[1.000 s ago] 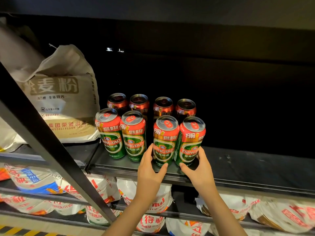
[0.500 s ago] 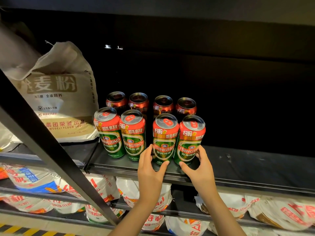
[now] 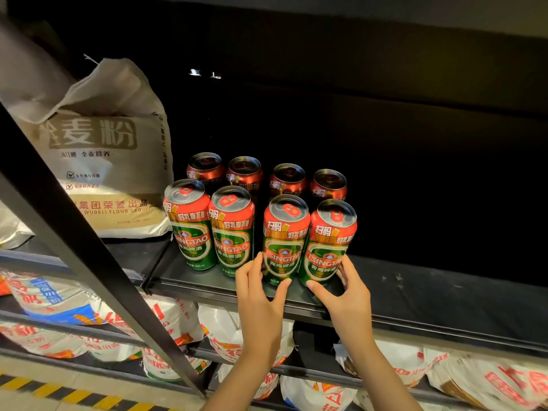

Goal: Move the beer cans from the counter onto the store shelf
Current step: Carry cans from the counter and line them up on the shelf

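Dark store shelf [image 3: 430, 295], centre frame: eight beer cans [image 3: 234, 229] upright in two rows. Left hand [image 3: 261, 295] cups third front can [image 3: 284, 241]; right hand [image 3: 347, 292] cups fourth can [image 3: 329, 244], fingers curled, contact probably light. Flour sack [image 3: 109, 161] upper left.

I see both forearms reaching up and forward from the bottom edge, bare to the wrist, side by side and a little apart. My left hand [image 3: 261, 295] has its thumb stretched out to the right and its fingers curving up on the left, a half-closed grip. My right hand [image 3: 344, 292] mirrors it, thumb pointing left, fingers curled up on the right side. The two thumbs nearly meet, not touching.
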